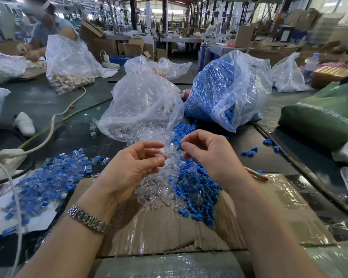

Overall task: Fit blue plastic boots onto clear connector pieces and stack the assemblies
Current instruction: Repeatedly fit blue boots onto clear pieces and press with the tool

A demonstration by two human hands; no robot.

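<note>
Above the loose heaps on the cardboard [169,223], our right hand [207,155] pinches a blue boot [179,146] (its axis unclear), our left hand [135,167] curls round a clear connector [159,155]. Boot lies just right of connector, nearly touching; both hands equally near.

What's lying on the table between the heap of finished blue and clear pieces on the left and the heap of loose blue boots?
In the head view, a heap of clear connectors lies between the finished pieces and the blue boots.

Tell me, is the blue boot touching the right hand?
Touching. The head view shows the right hand pinching the blue boot between thumb and fingertip.
</note>
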